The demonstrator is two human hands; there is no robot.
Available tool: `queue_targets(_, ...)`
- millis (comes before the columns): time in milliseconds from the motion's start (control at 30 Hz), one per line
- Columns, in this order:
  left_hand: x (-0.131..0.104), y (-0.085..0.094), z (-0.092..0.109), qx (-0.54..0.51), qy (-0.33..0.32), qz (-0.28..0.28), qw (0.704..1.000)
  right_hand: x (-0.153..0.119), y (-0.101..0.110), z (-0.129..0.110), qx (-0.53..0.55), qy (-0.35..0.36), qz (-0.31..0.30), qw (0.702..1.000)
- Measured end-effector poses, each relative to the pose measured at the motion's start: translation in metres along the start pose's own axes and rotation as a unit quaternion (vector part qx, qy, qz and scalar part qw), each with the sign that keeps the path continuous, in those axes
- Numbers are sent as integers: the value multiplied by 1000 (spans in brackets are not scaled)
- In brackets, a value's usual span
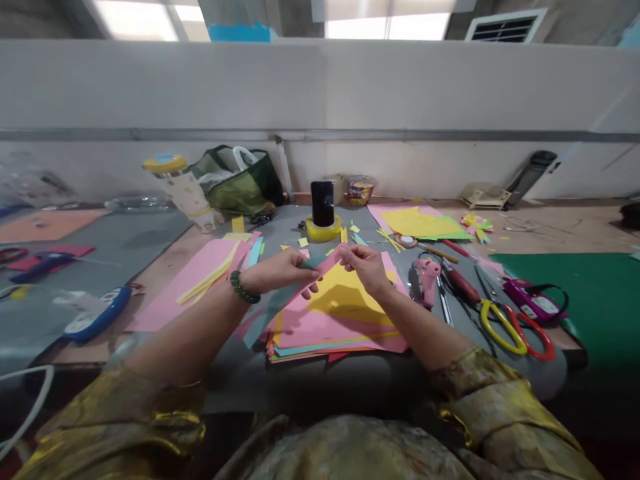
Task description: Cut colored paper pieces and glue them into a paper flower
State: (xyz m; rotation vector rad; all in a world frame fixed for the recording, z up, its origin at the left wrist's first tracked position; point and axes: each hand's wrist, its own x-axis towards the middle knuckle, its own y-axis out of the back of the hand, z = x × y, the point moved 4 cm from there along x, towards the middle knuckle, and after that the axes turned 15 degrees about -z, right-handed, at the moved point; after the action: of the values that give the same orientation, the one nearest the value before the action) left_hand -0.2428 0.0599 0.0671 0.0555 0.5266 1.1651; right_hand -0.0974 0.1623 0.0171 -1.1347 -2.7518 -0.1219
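So that the pink strip (329,263) runs taut, presumably, the left hand (286,270) grips it lower down while the right hand (369,268) pinches its tip.

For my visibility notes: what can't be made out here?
All in the head view:
Left hand: fingers partly hidden by the pink strip.
Pale container: partly hidden behind the phone.
Green bag: sides hide most contents.
Printed cup: lettering too small and blurred.
White cable: cut off by the left edge.
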Motion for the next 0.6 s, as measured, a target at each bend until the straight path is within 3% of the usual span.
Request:
queue_targets(333,11,0,-20,-138,-18,4,990,-1,0,4,-28,29,-12,999)
queue_targets(500,21,-6,-21,-136,-35,1,990,-1,-1,6,-48,41,-51,997)
queue_targets(600,21,2,-12,-90,-75,83,990,-1,-1,7,-50,34,-81,995)
